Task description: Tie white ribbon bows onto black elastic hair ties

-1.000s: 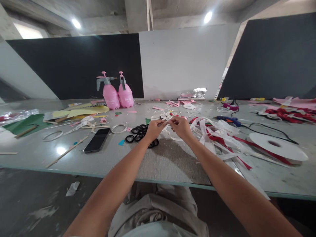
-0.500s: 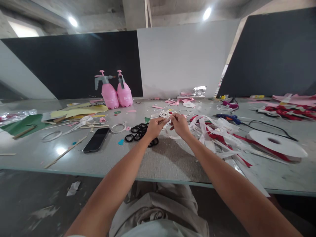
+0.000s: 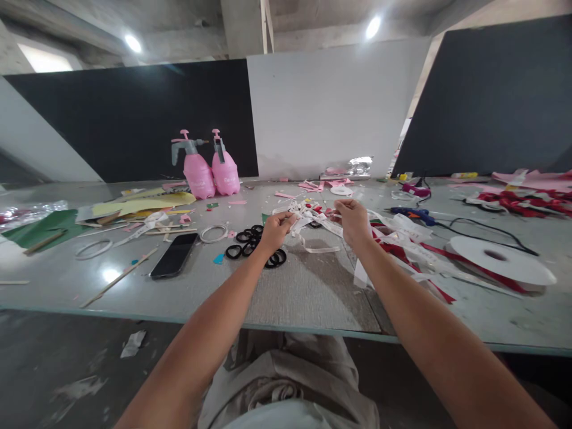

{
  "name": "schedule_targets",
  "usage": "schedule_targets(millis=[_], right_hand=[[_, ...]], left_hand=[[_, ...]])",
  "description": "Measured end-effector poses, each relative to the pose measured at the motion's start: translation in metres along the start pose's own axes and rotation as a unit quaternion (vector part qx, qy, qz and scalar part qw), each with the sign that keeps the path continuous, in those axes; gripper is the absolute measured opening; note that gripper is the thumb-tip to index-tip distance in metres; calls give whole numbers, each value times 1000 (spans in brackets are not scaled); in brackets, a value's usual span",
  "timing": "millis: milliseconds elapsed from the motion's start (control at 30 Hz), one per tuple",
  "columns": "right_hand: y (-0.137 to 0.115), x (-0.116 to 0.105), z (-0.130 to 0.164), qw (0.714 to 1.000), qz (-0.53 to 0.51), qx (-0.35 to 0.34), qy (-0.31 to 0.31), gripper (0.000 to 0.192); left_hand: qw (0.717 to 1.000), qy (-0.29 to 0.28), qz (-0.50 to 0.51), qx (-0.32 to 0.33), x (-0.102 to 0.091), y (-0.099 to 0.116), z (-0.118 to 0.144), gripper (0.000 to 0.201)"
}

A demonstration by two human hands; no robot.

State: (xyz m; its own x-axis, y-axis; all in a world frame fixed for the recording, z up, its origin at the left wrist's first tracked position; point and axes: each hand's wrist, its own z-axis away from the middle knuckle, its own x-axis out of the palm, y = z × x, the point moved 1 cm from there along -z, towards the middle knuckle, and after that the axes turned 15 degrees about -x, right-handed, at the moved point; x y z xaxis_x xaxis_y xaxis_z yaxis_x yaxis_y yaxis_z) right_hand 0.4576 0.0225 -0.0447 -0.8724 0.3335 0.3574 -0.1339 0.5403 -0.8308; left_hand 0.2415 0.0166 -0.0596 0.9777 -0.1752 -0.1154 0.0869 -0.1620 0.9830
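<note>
Ribbon: a thin white ribbon (image 3: 318,221) with small printed marks is stretching between both hands above the table, its loose end curling down onto the grey woven mat (image 3: 308,286).
Left hand: the left hand (image 3: 274,229) is pinching one end of the ribbon between closed fingertips.
Right hand: the right hand (image 3: 354,220) is gripping the other end, fist closed around it.
Nearby: glossy black rings (image 3: 250,241) are lying just beside the left hand; a flat black phone (image 3: 175,254) is resting further left.
Spool: a wide white ribbon spool (image 3: 503,262) is sitting well to the right.
Bottles: two rounded pink spray bottles (image 3: 211,167) are standing together at the back of the table (image 3: 67,280); their contents cannot be seen.
</note>
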Motion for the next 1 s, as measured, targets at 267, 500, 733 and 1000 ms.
schedule_targets(millis=[267,500,733,1000], right_hand=[[-7,4,6,989,-139,46,-34,28],[-1,5,5,993,-119,23,0,21],[1,-32,-30,981,59,-39,182,44],[-2,-18,-21,982,67,-111,-136,64]], left_hand=[[1000,13,9,1,1,0,0,38],[1000,13,2,9,1,1,0,36],[999,23,-21,11,0,2,1,35],[997,-28,-72,30,8,8,8,33]])
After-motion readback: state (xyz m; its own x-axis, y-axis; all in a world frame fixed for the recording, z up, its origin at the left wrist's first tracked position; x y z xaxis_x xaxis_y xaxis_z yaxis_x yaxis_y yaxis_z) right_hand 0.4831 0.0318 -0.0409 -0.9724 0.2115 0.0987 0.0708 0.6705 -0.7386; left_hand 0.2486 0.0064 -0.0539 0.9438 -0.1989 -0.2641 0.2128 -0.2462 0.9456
